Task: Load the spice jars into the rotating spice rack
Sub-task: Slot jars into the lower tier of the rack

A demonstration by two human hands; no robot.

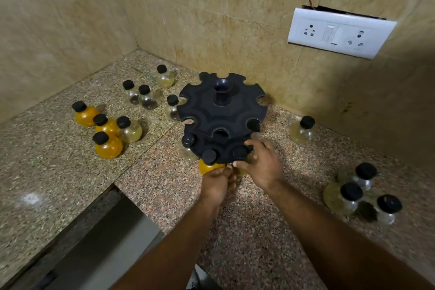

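The black two-tier rotating rack (pixel 221 110) stands on the granite counter in the corner. Three black-capped jars hang in its lower tier's front slots: a pale one (pixel 188 146) at the left, an orange one (pixel 208 165) in the middle, and one (pixel 240 152) at the right. My left hand (pixel 219 183) grips under the orange jar. My right hand (pixel 263 165) wraps around the right jar, whose body is mostly hidden. The upper tier's slots hold nothing.
Loose round jars lie around the rack: orange and pale ones (pixel 106 129) at the left, clear ones (pixel 143 96) behind, one pale jar (pixel 302 130) at the right, three (pixel 360 193) at the far right. A socket plate (pixel 339 33) is on the wall. The counter's cut-out edge (pixel 113 186) drops at the front left.
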